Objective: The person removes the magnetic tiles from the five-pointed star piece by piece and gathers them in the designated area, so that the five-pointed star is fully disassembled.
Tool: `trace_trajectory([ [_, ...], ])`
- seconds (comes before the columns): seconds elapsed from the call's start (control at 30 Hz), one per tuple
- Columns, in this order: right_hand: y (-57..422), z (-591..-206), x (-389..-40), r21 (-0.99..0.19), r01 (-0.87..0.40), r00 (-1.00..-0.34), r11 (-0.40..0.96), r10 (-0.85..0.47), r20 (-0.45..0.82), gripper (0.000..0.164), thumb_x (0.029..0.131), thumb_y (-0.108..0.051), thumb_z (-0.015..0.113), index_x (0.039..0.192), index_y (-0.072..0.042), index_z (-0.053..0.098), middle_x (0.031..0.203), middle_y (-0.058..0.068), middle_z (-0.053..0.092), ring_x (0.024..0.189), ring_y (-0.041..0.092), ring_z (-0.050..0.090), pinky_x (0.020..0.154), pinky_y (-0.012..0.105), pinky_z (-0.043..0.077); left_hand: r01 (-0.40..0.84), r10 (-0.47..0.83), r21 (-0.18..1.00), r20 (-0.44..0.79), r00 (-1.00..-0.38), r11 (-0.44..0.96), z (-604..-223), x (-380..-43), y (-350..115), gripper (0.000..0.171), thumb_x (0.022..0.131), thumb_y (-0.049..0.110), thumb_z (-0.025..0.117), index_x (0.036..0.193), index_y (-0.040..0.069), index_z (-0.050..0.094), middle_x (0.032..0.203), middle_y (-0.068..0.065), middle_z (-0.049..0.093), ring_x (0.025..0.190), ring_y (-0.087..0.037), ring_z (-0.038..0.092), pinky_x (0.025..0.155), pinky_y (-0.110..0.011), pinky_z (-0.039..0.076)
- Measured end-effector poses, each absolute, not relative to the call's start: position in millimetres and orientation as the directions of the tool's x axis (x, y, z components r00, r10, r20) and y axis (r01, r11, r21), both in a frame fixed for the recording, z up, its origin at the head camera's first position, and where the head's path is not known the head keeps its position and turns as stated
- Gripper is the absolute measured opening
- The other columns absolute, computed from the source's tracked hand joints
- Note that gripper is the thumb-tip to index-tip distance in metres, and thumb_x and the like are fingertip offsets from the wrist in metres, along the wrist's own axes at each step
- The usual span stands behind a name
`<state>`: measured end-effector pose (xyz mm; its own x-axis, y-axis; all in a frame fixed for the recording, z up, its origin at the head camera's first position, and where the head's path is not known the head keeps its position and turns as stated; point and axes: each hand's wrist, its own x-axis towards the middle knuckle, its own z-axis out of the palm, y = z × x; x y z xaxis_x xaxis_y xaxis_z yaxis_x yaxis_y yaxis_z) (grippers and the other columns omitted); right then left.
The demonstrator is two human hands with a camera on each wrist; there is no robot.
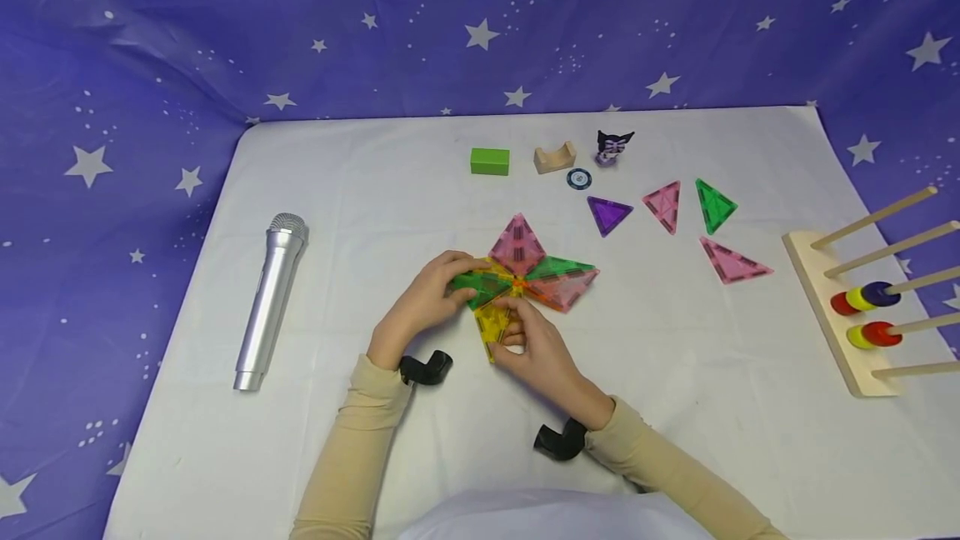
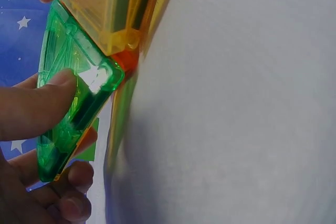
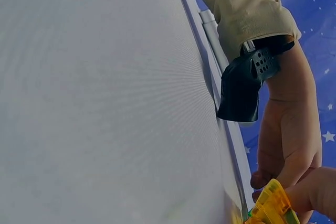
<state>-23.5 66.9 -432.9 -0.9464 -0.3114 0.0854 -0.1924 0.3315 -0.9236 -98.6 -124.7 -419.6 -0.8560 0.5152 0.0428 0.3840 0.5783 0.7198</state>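
Observation:
Several see-through triangular magnetic tiles join in a pinwheel shape at the table's middle. My left hand [image 1: 422, 304] holds its left arm, a green tile [image 1: 482, 292]; in the left wrist view the thumb lies on the green tile [image 2: 102, 77] with fingers behind it. The front arm is a yellow tile [image 1: 491, 322], which my right hand [image 1: 546, 358] pinches between thumb and fingers. A corner of the yellow tile [image 3: 274, 205] shows low in the right wrist view. Behind stands a pink tile [image 1: 517, 247]; to the right, a green-and-pink arm [image 1: 567, 284].
Loose tiles lie right: purple [image 1: 609, 214], pink [image 1: 664, 207], green [image 1: 714, 206] and another pink tile [image 1: 733, 262]. Behind are a green block [image 1: 490, 162], wooden arch [image 1: 555, 158], chip [image 1: 579, 179] and figurine [image 1: 611, 148]. A microphone [image 1: 272, 302] lies left, a wooden peg rack [image 1: 840, 315] right.

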Motion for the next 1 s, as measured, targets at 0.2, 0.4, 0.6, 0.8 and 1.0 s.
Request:
trace_trajectory([
  [0.2,65,-404,-19,-0.94,-0.157,-0.941,0.302,-0.334,0.05,0.051,0.071,0.014,0.063,0.118,0.01,0.045,0.112,0.025,0.052,0.089,0.034,0.058,0.072,0.041,0.049,0.364,0.504,0.733,0.033,-0.863,0.575,-418,-97,-125,0.039,0.085,0.009,0.063,0.124,0.012,0.056,0.12,-0.012,0.05,0.112,-0.027,0.046,0.096,-0.041,0.033],
  [0.4,67,-430,-22,-0.937,-0.177,-0.941,0.301,-0.329,0.072,0.057,0.068,0.013,0.065,0.12,0.003,0.046,0.116,0.019,0.052,0.094,0.027,0.058,0.074,0.035,0.05,0.342,0.489,0.744,0.024,-0.872,0.574,-417,-96,-123,0.039,0.085,0.007,0.062,0.123,0.012,0.057,0.118,-0.013,0.051,0.109,-0.027,0.048,0.094,-0.042,0.035],
  [0.6,67,-427,-17,-0.874,-0.313,-0.907,0.372,-0.39,0.159,0.055,0.071,0.004,0.065,0.121,-0.001,0.044,0.121,0.011,0.05,0.11,0.021,0.05,0.085,0.03,0.045,0.357,0.487,0.734,0.041,-0.872,0.578,-417,-98,-120,0.038,0.085,0.007,0.063,0.122,0.013,0.058,0.117,-0.013,0.052,0.107,-0.027,0.049,0.092,-0.042,0.037],
  [0.8,100,-412,-23,-0.896,-0.348,-0.91,0.275,-0.328,0.252,0.053,0.069,0.012,0.062,0.118,0.005,0.044,0.116,0.016,0.051,0.098,0.024,0.054,0.077,0.032,0.048,0.363,0.499,0.74,0.043,-0.866,0.566,-417,-98,-121,0.039,0.085,0.007,0.063,0.123,0.011,0.058,0.117,-0.013,0.052,0.107,-0.027,0.049,0.092,-0.041,0.037],
  [1.0,189,-402,-55,-0.942,-0.152,-0.988,0.299,-0.019,0.153,0.049,0.073,0.016,0.053,0.119,0.008,0.039,0.106,0.014,0.047,0.081,0.012,0.05,0.065,0.017,0.044,0.342,0.499,0.753,0.021,-0.866,0.563,-418,-98,-123,0.039,0.086,0.009,0.062,0.125,0.012,0.056,0.118,-0.013,0.051,0.108,-0.026,0.048,0.092,-0.041,0.037],
])
